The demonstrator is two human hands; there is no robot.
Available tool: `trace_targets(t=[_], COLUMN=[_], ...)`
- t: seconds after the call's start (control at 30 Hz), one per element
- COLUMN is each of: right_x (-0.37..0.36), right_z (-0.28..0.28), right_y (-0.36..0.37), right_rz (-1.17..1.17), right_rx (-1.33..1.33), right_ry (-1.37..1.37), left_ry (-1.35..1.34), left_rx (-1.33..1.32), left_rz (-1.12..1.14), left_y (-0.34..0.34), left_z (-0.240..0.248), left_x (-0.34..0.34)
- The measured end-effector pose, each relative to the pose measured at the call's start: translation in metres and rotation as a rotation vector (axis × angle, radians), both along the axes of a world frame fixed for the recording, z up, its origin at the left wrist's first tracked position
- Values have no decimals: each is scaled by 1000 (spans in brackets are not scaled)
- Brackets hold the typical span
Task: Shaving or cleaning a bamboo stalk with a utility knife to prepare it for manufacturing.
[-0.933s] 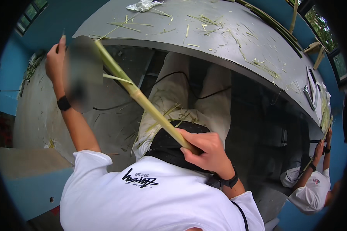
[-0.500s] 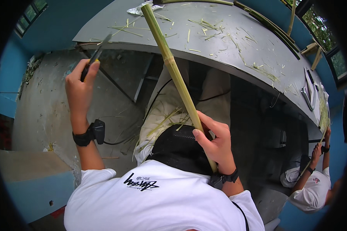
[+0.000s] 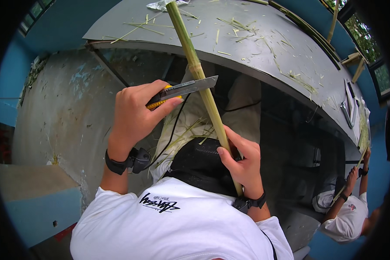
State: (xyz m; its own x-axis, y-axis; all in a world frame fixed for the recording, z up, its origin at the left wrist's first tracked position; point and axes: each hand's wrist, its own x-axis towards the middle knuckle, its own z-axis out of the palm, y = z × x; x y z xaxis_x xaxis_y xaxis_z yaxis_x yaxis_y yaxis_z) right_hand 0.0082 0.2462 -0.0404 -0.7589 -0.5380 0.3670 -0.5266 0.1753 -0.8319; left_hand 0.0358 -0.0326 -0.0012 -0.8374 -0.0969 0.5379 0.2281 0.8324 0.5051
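A long green bamboo strip (image 3: 209, 102) slants from my lap up past the near edge of the table, its far end over the tabletop. My right hand (image 3: 243, 152) is closed round its lower part, thumb on top. In my left hand (image 3: 139, 106) is a utility knife (image 3: 180, 92) with a black and yellow handle. Its wide blade is out and lies across the strip just below the pale node, touching or very close to it; I cannot tell which. Thin bamboo shavings (image 3: 188, 123) lie on my lap beside a black pad (image 3: 195, 162).
The grey table (image 3: 255, 52) curves across the top, strewn with shavings. Dark bamboo lengths (image 3: 307, 30) lie along its far edge. A metal-framed tool (image 3: 349, 104) rests at its right end, near a co-worker (image 3: 349, 208) holding a thin strip. A black cable (image 3: 173, 130) crosses my lap.
My left hand has swung right and nearer with the knife, bringing the blade from beside the table edge to across the bamboo strip. My right hand keeps its hold.
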Motion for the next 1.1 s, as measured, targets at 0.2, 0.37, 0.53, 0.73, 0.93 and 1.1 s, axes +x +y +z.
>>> trace_targets(t=[0.2, 0.37, 0.53, 0.73, 0.93, 1.1], right_x=[-1, -2, -4, 9, -6, 0], right_z=[-4, 2, 3, 0, 7, 2], right_y=[1, -7, -15, 5, 4, 1], right_rz=[27, 58, 77, 159, 37, -3], right_rx=[7, -11, -51, 17, -15, -8], right_ry=[13, -1, -16, -51, -108, -98], left_ry=[-98, -3, 169, 366, 427, 273], left_rx=[8, -28, -72, 83, 300, 339], left_rz=[15, 101, 204, 1123, 845, 687], left_y=[-3, -8, -14, -194, -171, -131], left_z=[10, 7, 4, -3, -26, -28], left_x=[6, 6, 5, 38, 17, 1])
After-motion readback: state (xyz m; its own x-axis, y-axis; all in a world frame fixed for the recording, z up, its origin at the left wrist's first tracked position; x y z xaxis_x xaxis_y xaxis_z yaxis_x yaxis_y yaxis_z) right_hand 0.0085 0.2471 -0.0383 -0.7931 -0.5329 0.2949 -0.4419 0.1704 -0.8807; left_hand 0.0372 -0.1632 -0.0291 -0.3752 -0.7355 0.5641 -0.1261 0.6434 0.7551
